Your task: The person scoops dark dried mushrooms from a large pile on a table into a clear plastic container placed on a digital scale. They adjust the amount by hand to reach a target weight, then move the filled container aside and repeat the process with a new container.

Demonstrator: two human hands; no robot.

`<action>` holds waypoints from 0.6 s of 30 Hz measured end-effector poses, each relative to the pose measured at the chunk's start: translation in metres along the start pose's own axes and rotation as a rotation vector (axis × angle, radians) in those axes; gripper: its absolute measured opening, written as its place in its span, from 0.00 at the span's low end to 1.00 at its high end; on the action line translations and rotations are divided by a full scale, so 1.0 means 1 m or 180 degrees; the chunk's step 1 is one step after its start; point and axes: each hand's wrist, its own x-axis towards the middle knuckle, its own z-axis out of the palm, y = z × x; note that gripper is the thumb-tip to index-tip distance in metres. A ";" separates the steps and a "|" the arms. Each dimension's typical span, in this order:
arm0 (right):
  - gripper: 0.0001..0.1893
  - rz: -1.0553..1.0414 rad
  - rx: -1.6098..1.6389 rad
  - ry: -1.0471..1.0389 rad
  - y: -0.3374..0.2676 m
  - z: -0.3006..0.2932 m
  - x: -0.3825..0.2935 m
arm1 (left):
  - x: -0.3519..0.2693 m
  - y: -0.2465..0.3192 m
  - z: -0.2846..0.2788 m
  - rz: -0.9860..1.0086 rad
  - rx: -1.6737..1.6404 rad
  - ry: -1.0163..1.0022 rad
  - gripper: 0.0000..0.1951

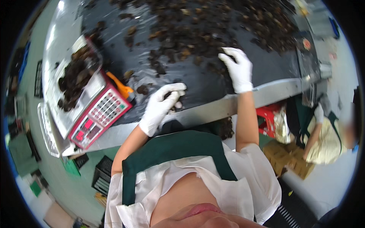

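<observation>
My left hand (162,107), in a white glove, is curled low over the near edge of the black table covering (199,92). Small dark bits show beneath its fingers, but whether they are gripped cannot be made out. Farther out, my right hand (239,68), gloved too, has thumb and forefinger apart at the near edge of a spread of dark brown dried pieces, possibly mushrooms (194,34). Nothing shows between its fingers. Left of my left hand stands a red-and-white digital scale (104,111). A clear container (98,55) heaped with dark pieces (75,77) rests on it.
An orange-handled tool (119,85) lies beside the scale. A metal rim (211,109) edges the table. Below are a black crate (103,175), a red stool (266,119) and cardboard boxes (291,158). A co-worker with a gloved hand (318,114) is at the right.
</observation>
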 end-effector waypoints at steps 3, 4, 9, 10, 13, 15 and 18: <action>0.13 0.0470 0.0674 0.0366 -0.013 -0.017 -0.004 | -0.001 0.003 -0.002 0.0109 0.0133 -0.0228 0.16; 0.12 0.0941 0.1233 0.0302 -0.009 -0.022 -0.008 | -0.003 0.012 -0.002 -0.0065 0.0183 -0.0242 0.16; 0.11 0.1801 0.1382 0.0004 0.011 -0.015 -0.001 | 0.002 0.000 -0.004 -0.0155 -0.0015 -0.0331 0.14; 0.14 0.1645 0.2146 -0.0149 -0.003 -0.016 0.003 | -0.001 0.000 -0.004 -0.0116 -0.0017 -0.0293 0.14; 0.20 0.2103 0.3320 0.0320 -0.001 -0.014 0.014 | -0.004 -0.010 -0.007 -0.0080 -0.0238 -0.0287 0.12; 0.24 0.1764 0.4155 -0.0739 0.041 -0.017 0.029 | -0.015 -0.002 -0.015 0.0158 -0.0144 -0.0318 0.13; 0.27 0.1053 0.5373 -0.1854 0.044 0.005 0.043 | -0.019 -0.018 -0.025 0.1561 0.0493 0.0070 0.13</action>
